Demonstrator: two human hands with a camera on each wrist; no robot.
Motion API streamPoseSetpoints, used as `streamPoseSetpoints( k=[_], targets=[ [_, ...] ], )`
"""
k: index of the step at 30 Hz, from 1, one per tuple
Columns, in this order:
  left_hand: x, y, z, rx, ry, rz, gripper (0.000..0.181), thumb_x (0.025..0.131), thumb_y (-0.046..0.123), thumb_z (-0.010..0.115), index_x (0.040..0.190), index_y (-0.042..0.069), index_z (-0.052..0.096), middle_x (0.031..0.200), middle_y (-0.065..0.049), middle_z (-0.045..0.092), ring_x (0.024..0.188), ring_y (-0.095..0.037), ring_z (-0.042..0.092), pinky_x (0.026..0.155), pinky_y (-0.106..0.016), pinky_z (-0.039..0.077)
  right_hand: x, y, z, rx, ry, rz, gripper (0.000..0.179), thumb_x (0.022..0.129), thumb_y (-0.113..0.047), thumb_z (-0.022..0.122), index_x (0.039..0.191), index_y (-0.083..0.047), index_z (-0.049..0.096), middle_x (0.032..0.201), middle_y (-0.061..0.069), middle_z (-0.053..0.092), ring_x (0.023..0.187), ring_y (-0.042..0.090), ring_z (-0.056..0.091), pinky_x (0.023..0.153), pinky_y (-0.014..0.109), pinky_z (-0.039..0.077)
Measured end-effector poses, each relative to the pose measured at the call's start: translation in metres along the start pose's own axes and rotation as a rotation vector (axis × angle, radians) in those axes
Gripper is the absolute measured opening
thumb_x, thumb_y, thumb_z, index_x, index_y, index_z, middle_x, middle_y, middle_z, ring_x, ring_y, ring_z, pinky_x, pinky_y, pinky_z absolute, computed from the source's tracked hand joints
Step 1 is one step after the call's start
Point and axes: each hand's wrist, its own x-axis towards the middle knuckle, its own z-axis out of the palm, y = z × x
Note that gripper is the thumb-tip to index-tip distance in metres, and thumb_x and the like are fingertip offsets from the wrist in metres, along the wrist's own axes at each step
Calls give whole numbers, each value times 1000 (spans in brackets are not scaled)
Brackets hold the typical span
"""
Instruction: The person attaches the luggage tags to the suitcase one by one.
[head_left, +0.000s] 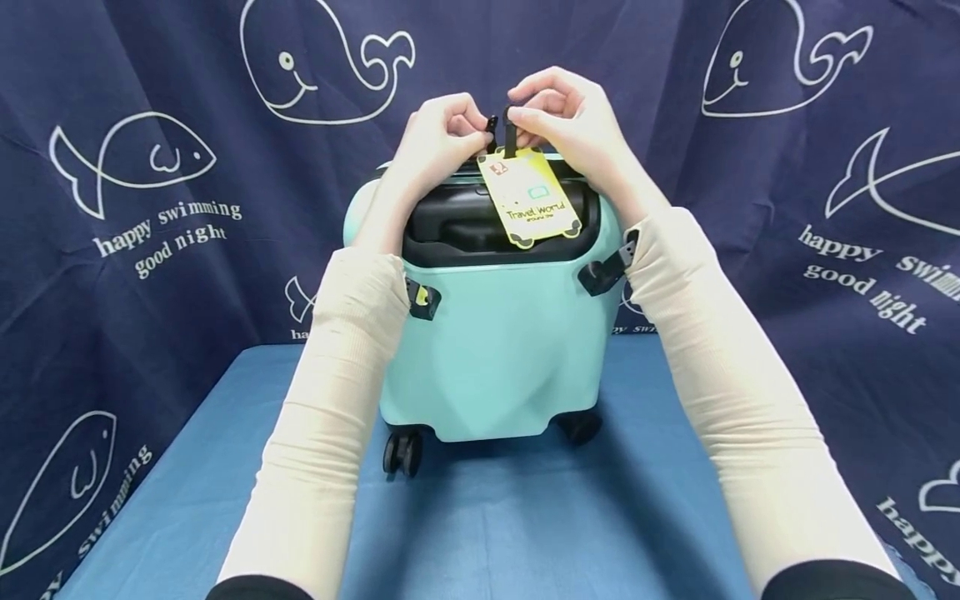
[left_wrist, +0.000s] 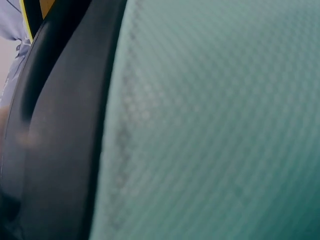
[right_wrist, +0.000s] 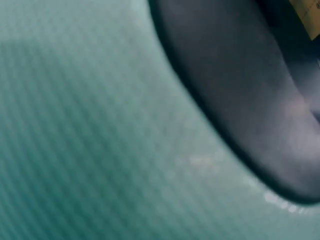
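A mint-green suitcase (head_left: 495,350) with a black recessed top panel (head_left: 457,218) stands upright on its wheels. In front of that panel hangs a yellow luggage tag (head_left: 534,196) printed "Travel World", with a black strap (head_left: 510,137) at its upper end. My left hand (head_left: 442,137) pinches one end of the strap between thumb and forefinger. Just beside it, my right hand (head_left: 570,117) pinches the other end, so the two ends stand apart above the tag. Both wrist views look closely at the green shell (left_wrist: 215,120) and the black panel (right_wrist: 235,85); neither shows the fingers.
The suitcase rests on a blue cloth-covered table (head_left: 480,533). Behind it hangs a dark blue curtain (head_left: 465,50) with white whale and fish drawings. Black wheels (head_left: 402,452) show at the suitcase's lower corners. Small black devices (head_left: 600,273) are strapped at both wrists.
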Motion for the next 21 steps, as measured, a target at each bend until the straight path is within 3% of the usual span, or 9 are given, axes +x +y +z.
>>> streamPoseSetpoints(
  k=[6, 21],
  targets=[
    [0, -1, 2, 85, -24, 20, 6, 87, 14, 59, 84, 18, 58, 84, 2, 67, 79, -4, 58, 74, -16, 38, 0, 5, -2, -20, 21, 6, 14, 83, -7, 69, 97, -8, 71, 70, 3, 65, 64, 15, 60, 66, 21, 50],
    [1, -1, 2, 74, -22, 20, 9, 87, 17, 60, 92, 16, 67, 83, 5, 67, 80, -4, 59, 76, -17, 38, -2, 1, 0, -104, 10, 87, 24, 83, -14, 71, 106, -6, 71, 79, -3, 68, 69, 12, 60, 68, 20, 47]
  ],
)
